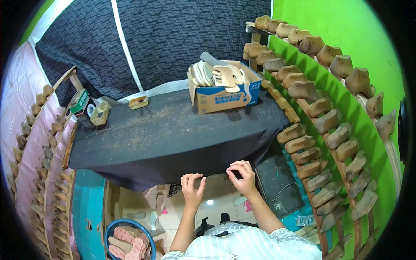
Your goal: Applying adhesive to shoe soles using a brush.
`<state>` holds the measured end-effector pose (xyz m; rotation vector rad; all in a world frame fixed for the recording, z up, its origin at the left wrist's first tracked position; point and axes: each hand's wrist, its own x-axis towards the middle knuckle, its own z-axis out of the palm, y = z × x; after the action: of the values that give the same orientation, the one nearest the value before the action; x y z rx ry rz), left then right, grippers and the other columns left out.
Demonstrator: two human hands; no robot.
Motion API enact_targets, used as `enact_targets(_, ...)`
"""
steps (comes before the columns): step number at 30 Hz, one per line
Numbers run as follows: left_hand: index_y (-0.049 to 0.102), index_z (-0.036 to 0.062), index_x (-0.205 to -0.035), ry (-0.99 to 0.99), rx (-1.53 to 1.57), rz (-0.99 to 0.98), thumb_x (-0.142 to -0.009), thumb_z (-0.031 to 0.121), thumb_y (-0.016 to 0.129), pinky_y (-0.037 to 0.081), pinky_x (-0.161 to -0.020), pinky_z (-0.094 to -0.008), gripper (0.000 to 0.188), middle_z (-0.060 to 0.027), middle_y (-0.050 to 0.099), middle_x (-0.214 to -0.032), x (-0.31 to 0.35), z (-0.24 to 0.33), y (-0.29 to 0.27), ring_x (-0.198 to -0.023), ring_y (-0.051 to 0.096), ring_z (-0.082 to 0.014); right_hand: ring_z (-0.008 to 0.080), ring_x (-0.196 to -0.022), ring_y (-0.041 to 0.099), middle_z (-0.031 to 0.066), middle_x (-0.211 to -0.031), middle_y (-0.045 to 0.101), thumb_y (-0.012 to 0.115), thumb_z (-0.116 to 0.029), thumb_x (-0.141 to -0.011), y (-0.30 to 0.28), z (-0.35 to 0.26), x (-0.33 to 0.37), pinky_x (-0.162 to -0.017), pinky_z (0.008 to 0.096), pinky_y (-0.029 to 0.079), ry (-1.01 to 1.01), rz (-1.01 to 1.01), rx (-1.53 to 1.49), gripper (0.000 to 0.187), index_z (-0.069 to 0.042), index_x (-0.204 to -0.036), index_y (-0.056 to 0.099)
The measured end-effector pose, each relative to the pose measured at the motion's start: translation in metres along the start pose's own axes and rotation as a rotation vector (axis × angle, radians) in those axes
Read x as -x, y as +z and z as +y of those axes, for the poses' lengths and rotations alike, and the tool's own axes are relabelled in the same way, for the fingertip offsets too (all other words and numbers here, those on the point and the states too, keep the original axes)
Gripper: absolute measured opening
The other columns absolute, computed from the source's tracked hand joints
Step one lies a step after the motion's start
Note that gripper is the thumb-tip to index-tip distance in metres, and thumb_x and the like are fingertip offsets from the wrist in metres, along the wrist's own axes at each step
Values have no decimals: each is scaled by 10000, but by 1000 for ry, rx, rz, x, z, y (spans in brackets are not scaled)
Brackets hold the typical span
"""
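Note:
My left hand [192,190] is raised before the near edge of a table [195,134] draped in dark cloth. Its fingers are bent, the thumb stands apart, and nothing shows in it. To its right, my right hand [242,177] is held up at a similar height with curved fingers, the thumb near but apart from them, also without anything visible. Both hands are nearest the hanging cloth. A blue and brown cardboard box [225,99] full of pale shoe-sole pieces [223,76] stands at the table's back right.
Wooden shoe lasts [303,90] line sloping racks at right, and more lasts [60,195] line the left. A small tray [138,102], a yellowish container [100,113] and a green box [79,102] sit at the table's back left. A blue tub [109,232] of soles stands below.

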<state>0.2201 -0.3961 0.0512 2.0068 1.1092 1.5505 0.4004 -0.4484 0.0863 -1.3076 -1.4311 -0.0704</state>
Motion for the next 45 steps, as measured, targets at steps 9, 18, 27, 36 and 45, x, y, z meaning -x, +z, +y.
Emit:
enact_targets(9,615,78,-843,111,60,-53,-711,84,713,411,-730,-354,165,-72,563,-832,-81,-8,93,-817,513,-249,260,-857,577,84,-882,614,681,-28,-726,-15,79,-118,-764,347,466,-60,139,142,142,-64,-858,641)
enact_targets(18,620,81,-843,163,131,-62,-719,70,681,410,-745,-355,139,-80,560,-829,-201,-35,151,-817,512,-257,342,-1091,505,170,-1150,545,665,-51,-735,15,170,-250,-936,403,409,1,268,371,456,-48,-1169,527)
enact_targets(27,617,50,-836,169,211,-94,-755,59,619,411,-747,-361,81,-98,547,-816,-270,-69,173,-796,511,-268,316,-937,604,160,-988,643,634,19,-701,23,216,-289,-831,372,478,27,335,450,382,-30,-1079,615)
enact_targets(36,598,20,-894,-24,365,-167,-810,55,579,427,-737,-287,93,-84,538,-875,-268,-60,166,-808,518,-187,304,-943,636,127,-922,677,654,117,-609,14,166,-276,-843,368,504,-351,362,454,345,-13,-927,690)
enact_targets(45,88,129,-1426,-610,1375,-149,-908,608,288,394,-948,-401,734,-204,439,-1272,-230,-24,158,-1098,507,-273,248,-969,629,71,-962,675,691,-81,-684,42,123,-211,-818,365,504,-560,-90,-86,230,-70,-913,713)
